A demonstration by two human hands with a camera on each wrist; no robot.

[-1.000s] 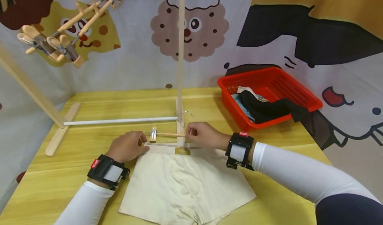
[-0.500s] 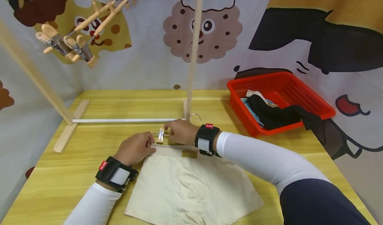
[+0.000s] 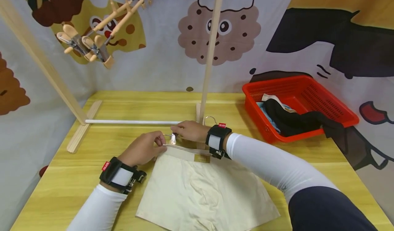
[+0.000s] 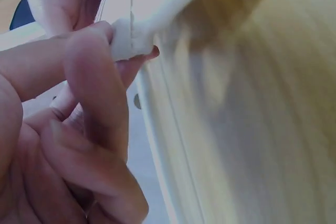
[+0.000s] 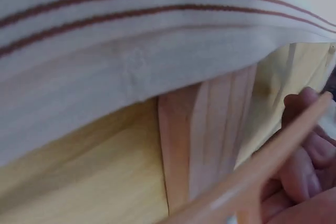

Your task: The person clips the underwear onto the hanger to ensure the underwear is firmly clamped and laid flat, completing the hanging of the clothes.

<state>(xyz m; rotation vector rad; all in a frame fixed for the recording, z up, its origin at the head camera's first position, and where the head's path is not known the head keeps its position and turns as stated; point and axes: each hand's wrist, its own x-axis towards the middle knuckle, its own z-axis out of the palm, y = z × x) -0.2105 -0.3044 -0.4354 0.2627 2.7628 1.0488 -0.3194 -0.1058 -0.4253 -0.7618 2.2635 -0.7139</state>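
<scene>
The left hand point(image 3: 143, 149) pinches one corner of the cream boxer shorts point(image 3: 203, 190) at the waistband, and the right hand point(image 3: 191, 130) has bent fingers gripping the shiny clip point(image 3: 173, 139) just past it. The shorts lie on the yellow table point(image 3: 114, 138), with room out to its left edge and a gap before the red basket point(image 3: 257, 118). The right hand and arm hide much of the hanger point(image 5: 252, 176), and the shorts' bottom is cut off.

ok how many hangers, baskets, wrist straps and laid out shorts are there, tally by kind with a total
Hangers: 3 (two hung up, one by the right hand)
Basket: 1
Wrist straps: 2
Laid-out shorts: 1
Total: 7
</scene>
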